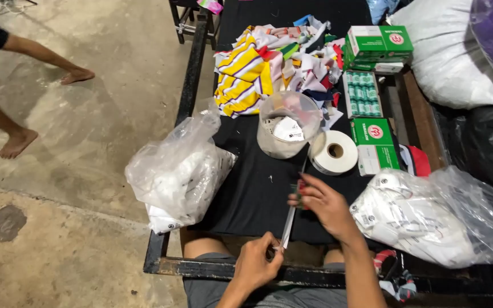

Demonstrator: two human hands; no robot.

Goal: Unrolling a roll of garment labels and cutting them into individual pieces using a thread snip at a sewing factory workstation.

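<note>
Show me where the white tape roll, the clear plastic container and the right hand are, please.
white tape roll [333, 152], head view, on its flat top face.
clear plastic container [288, 126], head view, on its side wall.
right hand [325, 203], head view, on its back.

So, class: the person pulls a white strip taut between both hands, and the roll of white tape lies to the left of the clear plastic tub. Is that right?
Not quite. In the head view the roll of white tape lies to the right of the clear plastic tub, not the left. The rest holds: the left hand and right hand hold a white strip between them.
</note>
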